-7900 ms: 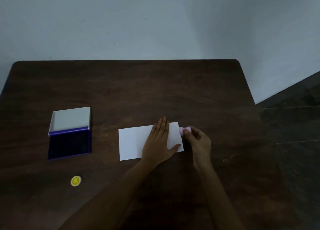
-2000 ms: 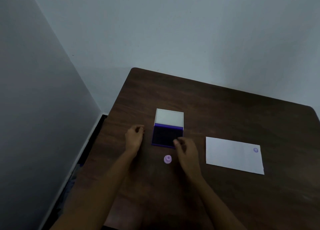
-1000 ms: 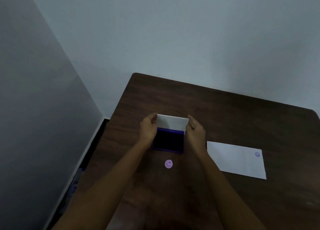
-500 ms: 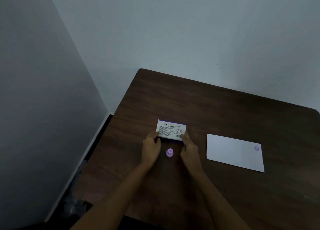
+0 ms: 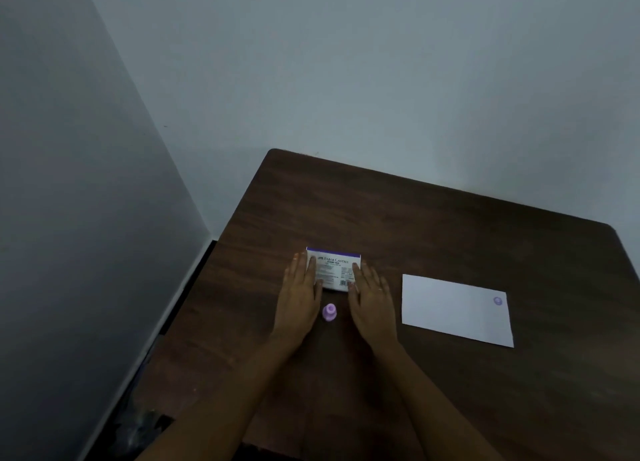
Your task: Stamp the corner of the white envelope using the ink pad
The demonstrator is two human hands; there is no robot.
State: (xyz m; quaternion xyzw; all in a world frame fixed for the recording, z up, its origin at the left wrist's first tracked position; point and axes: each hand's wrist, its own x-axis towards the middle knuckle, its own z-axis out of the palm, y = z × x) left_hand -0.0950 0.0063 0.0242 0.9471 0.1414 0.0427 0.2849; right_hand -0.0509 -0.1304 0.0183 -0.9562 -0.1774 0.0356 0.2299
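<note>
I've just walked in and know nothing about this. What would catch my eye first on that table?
Probably the white envelope lying flat on the right of the dark table, with a purple stamp mark in its far right corner. Then the left hand and right hand resting flat on a closed ink pad, with a small purple stamp standing between them.

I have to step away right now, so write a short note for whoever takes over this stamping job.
Left hand and right hand: open, flat, fingertips on the closed ink pad, holding nothing.
Pink stamp: standing on the table between the hands.
White envelope: lying flat to the right, purple mark in its far right corner.
Done: corner stamped, pad shut.
Left: nothing obvious; perhaps withdraw the hands.
</note>
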